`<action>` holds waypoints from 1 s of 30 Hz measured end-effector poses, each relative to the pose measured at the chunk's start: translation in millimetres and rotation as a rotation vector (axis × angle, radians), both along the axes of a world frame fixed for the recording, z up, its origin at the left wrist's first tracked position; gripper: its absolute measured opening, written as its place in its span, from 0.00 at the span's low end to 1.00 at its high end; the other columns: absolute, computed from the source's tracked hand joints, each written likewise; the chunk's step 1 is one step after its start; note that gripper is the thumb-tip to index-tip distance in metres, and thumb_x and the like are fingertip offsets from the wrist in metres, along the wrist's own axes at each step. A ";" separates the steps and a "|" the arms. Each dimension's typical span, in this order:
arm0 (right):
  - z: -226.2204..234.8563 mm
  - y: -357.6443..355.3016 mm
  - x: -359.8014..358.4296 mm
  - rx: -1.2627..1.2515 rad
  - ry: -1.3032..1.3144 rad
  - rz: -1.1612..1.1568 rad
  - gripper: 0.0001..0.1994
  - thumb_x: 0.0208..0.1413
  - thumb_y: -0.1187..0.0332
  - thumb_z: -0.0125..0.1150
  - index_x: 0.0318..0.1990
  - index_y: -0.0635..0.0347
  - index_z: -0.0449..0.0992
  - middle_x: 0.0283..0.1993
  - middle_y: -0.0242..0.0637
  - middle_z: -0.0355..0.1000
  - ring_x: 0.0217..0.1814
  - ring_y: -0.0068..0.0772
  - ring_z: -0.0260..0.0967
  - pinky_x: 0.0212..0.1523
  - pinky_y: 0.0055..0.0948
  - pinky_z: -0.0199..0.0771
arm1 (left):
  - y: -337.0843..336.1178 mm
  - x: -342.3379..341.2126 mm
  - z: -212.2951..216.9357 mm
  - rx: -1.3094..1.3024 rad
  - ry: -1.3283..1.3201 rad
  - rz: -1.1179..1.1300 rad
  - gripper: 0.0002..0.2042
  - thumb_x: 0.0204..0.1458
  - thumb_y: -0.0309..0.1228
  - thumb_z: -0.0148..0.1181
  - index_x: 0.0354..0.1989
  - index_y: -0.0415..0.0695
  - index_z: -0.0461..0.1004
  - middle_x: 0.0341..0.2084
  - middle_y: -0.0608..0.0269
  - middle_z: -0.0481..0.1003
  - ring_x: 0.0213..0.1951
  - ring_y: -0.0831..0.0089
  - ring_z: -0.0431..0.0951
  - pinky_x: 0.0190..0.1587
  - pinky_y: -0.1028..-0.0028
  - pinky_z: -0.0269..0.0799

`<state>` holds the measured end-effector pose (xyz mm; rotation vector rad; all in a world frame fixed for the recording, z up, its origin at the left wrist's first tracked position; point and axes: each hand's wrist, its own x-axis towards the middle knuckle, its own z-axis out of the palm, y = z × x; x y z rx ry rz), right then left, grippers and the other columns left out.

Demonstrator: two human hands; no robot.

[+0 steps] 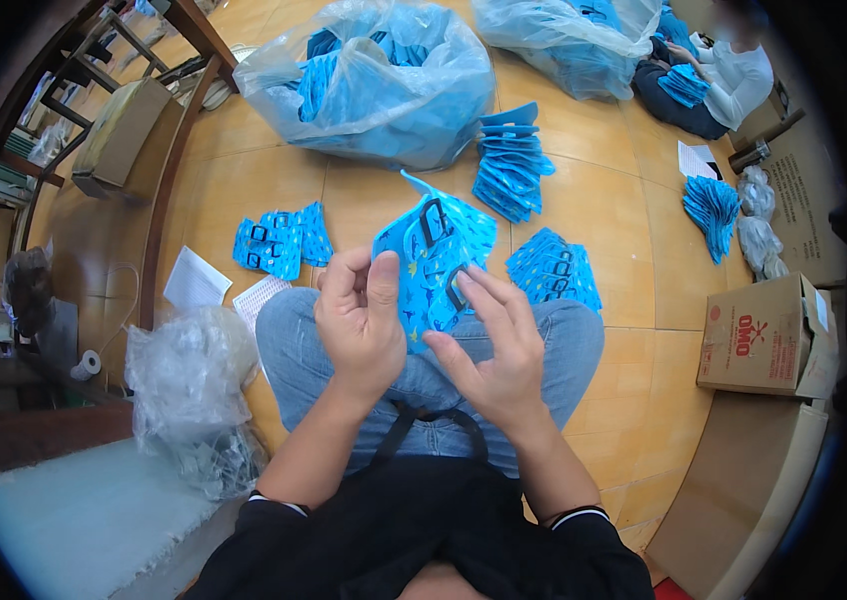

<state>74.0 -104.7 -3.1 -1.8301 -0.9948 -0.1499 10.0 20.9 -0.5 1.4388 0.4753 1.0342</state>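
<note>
Above my lap I hold up a blue patterned fabric piece (414, 270), folded so that it stands in a V, with black buckle-like fittings on its inner side. My left hand (359, 320) grips its left edge, thumb in front and fingers curled behind. On the other side, my right hand (496, 345) has its fingertips on the lower black fitting and its thumb at the bottom edge. Beside my right knee lies a fanned stack of similar blue pieces (549, 262). A smaller group (279, 243) with black fittings showing lies beyond my left knee.
Ahead stands a large clear plastic bag (374, 120) of blue pieces, another bag (574, 60) behind it. A blue stack (514, 170) lies nearby. Crumpled plastic (194, 390) is at my left, cardboard boxes (759, 340) at my right. Another person (739, 90) sits at the far right.
</note>
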 end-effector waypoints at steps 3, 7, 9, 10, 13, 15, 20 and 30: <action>-1.9 1.0 -2.6 0.020 -0.108 -0.015 0.16 0.50 0.69 0.66 0.45 0.67 0.76 0.44 0.48 0.75 0.40 0.43 0.76 0.38 0.33 0.76 | 0.7 -0.9 2.7 -0.005 -0.004 0.004 0.08 0.62 0.31 0.53 0.35 0.39 0.70 0.27 0.73 0.70 0.29 0.90 0.63 0.32 0.86 0.59; 1.2 -7.8 -6.5 -0.022 0.317 -0.048 0.09 0.56 0.71 0.59 0.41 0.67 0.77 0.40 0.48 0.76 0.37 0.40 0.76 0.34 0.30 0.75 | 3.2 -4.5 3.4 -0.054 0.000 -0.005 0.07 0.62 0.30 0.53 0.35 0.39 0.70 0.27 0.74 0.70 0.28 0.90 0.63 0.31 0.87 0.60; 3.1 -10.4 -7.7 -0.025 0.613 -0.036 0.08 0.58 0.71 0.57 0.39 0.67 0.77 0.39 0.48 0.77 0.36 0.39 0.76 0.34 0.30 0.74 | 3.8 -7.0 2.3 -0.060 0.015 -0.016 0.07 0.62 0.30 0.53 0.35 0.39 0.70 0.27 0.74 0.70 0.28 0.90 0.63 0.31 0.86 0.60; 4.1 -10.5 -7.0 0.002 0.572 -0.014 0.08 0.58 0.70 0.58 0.40 0.67 0.76 0.40 0.47 0.76 0.37 0.39 0.76 0.35 0.30 0.74 | 3.9 -8.1 1.7 -0.070 0.020 -0.025 0.07 0.62 0.30 0.53 0.35 0.39 0.71 0.27 0.74 0.70 0.28 0.90 0.63 0.31 0.86 0.60; 9.7 -7.6 -1.8 0.082 0.401 0.036 0.11 0.56 0.68 0.60 0.43 0.67 0.75 0.42 0.46 0.75 0.41 0.39 0.74 0.39 0.31 0.73 | 2.9 -11.4 0.7 0.001 0.080 -0.009 0.07 0.62 0.30 0.53 0.36 0.39 0.71 0.26 0.74 0.70 0.28 0.89 0.64 0.31 0.85 0.60; 16.1 -5.3 4.2 0.126 0.234 0.029 0.14 0.55 0.67 0.62 0.46 0.67 0.74 0.45 0.46 0.74 0.44 0.41 0.73 0.41 0.33 0.73 | -0.5 -12.5 0.5 0.138 0.161 0.001 0.08 0.60 0.31 0.55 0.36 0.38 0.72 0.21 0.73 0.69 0.24 0.88 0.64 0.28 0.84 0.60; 26.8 9.3 5.5 0.109 0.108 -0.020 0.15 0.52 0.69 0.64 0.47 0.65 0.75 0.40 0.46 0.74 0.40 0.43 0.73 0.38 0.34 0.73 | -12.8 -14.9 0.0 0.387 0.154 -0.083 0.09 0.60 0.31 0.54 0.38 0.36 0.74 0.18 0.65 0.72 0.22 0.81 0.69 0.36 0.78 0.67; 21.3 -7.6 25.8 0.156 0.185 -0.069 0.12 0.59 0.69 0.57 0.45 0.67 0.76 0.39 0.45 0.75 0.42 0.40 0.74 0.43 0.31 0.72 | 1.7 -17.6 4.4 0.079 0.211 -0.119 0.11 0.61 0.33 0.53 0.33 0.37 0.74 0.20 0.73 0.70 0.24 0.86 0.65 0.31 0.82 0.62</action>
